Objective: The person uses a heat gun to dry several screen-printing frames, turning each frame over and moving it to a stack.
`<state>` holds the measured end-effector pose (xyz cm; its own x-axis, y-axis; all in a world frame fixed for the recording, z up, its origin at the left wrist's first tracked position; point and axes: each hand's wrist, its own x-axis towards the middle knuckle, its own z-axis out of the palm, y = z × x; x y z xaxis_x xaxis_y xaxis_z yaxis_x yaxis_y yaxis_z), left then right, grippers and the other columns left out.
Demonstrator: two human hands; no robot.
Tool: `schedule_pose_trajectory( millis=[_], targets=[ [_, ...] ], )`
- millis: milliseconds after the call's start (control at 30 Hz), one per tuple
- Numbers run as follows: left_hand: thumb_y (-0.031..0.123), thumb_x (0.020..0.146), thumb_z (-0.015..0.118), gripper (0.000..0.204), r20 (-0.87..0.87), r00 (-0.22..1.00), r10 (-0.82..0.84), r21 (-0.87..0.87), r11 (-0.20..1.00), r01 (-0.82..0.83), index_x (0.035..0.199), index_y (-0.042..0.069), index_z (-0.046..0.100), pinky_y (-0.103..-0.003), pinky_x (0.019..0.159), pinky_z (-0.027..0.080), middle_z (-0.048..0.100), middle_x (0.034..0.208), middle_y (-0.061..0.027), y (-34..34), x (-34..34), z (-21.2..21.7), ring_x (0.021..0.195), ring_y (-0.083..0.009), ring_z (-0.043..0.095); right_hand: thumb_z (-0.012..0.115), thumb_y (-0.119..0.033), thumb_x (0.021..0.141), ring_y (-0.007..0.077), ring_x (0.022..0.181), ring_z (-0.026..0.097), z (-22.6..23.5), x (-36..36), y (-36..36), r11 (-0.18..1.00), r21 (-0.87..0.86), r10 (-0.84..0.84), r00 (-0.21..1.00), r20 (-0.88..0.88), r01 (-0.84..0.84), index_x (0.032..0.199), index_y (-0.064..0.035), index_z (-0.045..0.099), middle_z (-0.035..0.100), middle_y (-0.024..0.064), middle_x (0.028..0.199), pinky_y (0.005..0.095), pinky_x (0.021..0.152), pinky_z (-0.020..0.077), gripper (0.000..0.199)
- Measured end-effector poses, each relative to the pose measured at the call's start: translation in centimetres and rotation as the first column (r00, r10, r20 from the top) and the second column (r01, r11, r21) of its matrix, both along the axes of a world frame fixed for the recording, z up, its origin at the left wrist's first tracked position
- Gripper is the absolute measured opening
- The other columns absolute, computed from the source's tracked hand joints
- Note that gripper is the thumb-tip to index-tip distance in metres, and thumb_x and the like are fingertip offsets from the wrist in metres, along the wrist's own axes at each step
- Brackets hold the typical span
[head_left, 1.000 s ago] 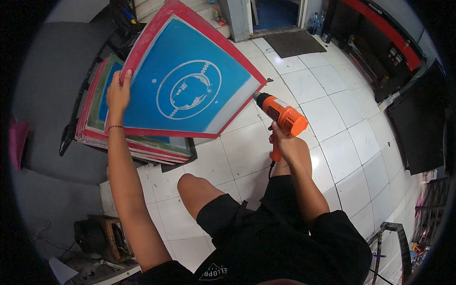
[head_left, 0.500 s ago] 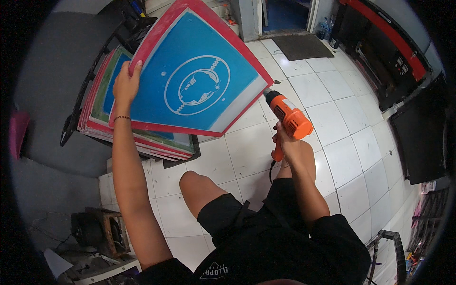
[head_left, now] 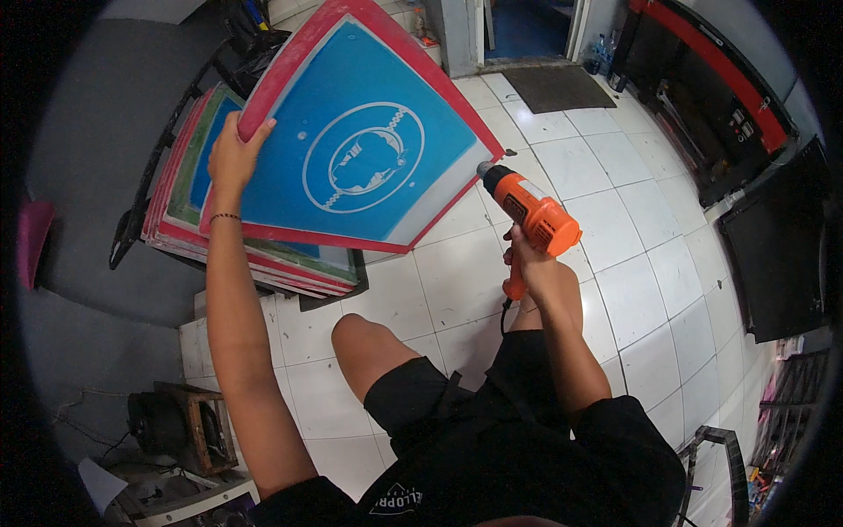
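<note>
A red-bordered screen frame (head_left: 356, 88) with a blue face and a pale ringed design stands tilted at 11 o'clock, in front of a stack of frames (head_left: 290, 274) at 10 o'clock. The left hand (head_left: 233, 162) grasps its left edge, thumb over the face. An orange heat gun (head_left: 540, 220) sits at 2 o'clock, its metal nozzle aimed toward 11, right beside the frame's right-hand corner; whether they touch, I cannot tell. The right hand (head_left: 533, 268) has its fingers clenched around the handle, and a black cord (head_left: 504, 318) hangs from the grip's end. Beyond, on the white tiled floor (head_left: 650, 250), a dark mat (head_left: 559, 88) lies at 1 o'clock before a doorway (head_left: 531, 31), and a black cabinet (head_left: 680, 114) with a red band stands at 2.
</note>
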<state>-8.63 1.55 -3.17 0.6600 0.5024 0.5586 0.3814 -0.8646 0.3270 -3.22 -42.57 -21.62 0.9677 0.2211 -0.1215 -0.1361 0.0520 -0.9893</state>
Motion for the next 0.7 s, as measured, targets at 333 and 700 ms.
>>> schedule_pose_trajectory(
  millis=[333, 700],
  targets=[
    [0.064, 0.079, 0.067, 0.068, -0.031, 0.999, 0.039, 0.029, 0.999, -0.038, 0.117, 0.008, 0.058, -0.044, 0.077, 0.05, 0.069, 0.101, -0.0176, -0.1, -0.2, 0.3, 0.094, -0.0345, 0.067, 0.066, -0.021, 0.093, 0.0125, 0.061, 0.059, -0.4, 0.3, 0.5, 0.998, 0.069, -0.001, 0.998, 0.057, -0.003, 0.109, -0.0016, 0.054, 0.058, 0.0041, 0.083, 0.0275, 0.053, 0.0486, 0.029],
    [0.063, 0.079, 0.066, 0.066, -0.024, 1.0, 0.015, 0.008, 1.0, -0.015, 0.116, 0.008, 0.058, -0.045, 0.077, 0.05, 0.069, 0.1, -0.0179, -0.2, -0.3, 0.3, 0.092, -0.0349, 0.067, 0.067, -0.022, 0.092, 0.0124, 0.062, 0.059, 2.0, -0.5, 0.8, 0.999, 0.037, 0.001, 0.999, 0.049, -0.002, 0.108, -0.0022, 0.054, 0.058, 0.0033, 0.082, 0.0274, 0.053, 0.0488, 0.029]
  ],
)
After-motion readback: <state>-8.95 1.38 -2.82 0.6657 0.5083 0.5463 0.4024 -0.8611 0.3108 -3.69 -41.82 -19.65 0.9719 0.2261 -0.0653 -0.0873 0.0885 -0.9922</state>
